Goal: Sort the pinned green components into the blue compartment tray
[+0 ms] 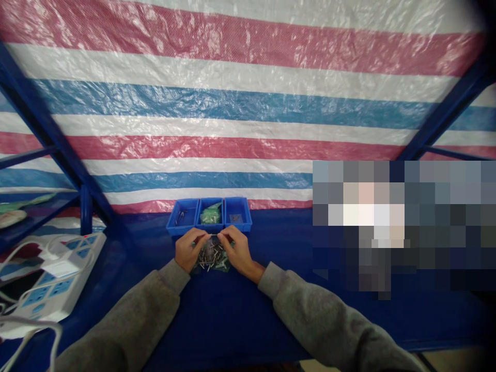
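Observation:
My left hand (188,248) and my right hand (238,249) are side by side over the blue table (232,315), both with fingers pinched together on the top edge of a small clear plastic bag (211,256) holding several small metal parts. The bag rests on the table between my hands. Grey sleeves cover both forearms. Just beyond my fingers stand three small blue bins (209,214) in a row; the middle one holds green bagged pieces, the left one a few dark parts.
A white power strip (58,274) with cables lies at the left on the table. Blue shelf-frame bars (83,206) rise on both sides. A red, white and blue striped tarp (240,103) hangs behind. A blurred-out area covers the right.

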`<state>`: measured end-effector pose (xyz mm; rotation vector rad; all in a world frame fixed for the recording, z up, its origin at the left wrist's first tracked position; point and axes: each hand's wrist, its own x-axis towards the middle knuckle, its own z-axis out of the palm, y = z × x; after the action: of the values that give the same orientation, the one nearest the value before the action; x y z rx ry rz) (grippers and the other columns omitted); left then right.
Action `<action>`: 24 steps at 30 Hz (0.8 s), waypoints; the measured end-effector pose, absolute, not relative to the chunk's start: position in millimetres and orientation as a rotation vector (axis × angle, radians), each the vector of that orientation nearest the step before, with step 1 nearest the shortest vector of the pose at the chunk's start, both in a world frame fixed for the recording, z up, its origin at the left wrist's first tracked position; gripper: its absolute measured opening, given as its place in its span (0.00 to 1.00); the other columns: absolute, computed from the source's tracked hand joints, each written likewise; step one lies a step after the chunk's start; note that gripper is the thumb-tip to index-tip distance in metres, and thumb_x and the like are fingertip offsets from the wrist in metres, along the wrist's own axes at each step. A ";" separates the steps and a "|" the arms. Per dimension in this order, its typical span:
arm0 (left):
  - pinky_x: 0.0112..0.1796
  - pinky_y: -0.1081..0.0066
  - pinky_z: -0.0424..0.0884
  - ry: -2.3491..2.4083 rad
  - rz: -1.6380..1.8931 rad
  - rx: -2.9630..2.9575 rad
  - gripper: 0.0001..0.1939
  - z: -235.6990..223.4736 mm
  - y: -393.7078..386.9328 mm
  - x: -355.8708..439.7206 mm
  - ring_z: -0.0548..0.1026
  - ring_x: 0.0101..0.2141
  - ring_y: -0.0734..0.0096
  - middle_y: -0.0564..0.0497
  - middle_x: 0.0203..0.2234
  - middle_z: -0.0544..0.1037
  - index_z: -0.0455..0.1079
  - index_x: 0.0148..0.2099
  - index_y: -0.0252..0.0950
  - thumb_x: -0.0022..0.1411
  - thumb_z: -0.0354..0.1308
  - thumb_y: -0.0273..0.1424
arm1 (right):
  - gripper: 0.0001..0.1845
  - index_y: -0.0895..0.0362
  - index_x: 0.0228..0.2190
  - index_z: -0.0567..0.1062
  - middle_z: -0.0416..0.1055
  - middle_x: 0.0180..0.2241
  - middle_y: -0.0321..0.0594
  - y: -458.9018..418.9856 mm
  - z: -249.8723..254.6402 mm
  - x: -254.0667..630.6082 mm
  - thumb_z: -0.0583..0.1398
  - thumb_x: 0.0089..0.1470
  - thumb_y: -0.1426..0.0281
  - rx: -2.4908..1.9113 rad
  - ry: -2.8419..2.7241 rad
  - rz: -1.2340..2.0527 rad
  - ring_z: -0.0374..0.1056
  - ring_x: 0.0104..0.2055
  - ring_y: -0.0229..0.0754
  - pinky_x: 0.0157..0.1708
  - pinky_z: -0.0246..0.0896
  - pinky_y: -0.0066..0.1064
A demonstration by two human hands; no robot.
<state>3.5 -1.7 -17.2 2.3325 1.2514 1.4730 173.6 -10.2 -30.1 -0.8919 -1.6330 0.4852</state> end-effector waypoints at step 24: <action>0.39 0.72 0.70 1.279 1.433 2.319 0.11 -18.2 -3.6 5.6 0.75 0.34 0.71 0.49 0.34 0.77 0.71 0.43 0.35 0.63 0.50 0.31 | 0.14 0.56 0.33 0.74 0.70 0.31 0.40 -8.9 -33.3 174.2 0.50 0.60 0.67 -0.937 -1.621 0.484 0.64 0.34 0.39 0.35 0.58 0.29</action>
<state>5.6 -3.6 -18.2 2.3194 1.2791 1.4333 174.2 -8.9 -33.3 -0.9372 -1.6205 0.4837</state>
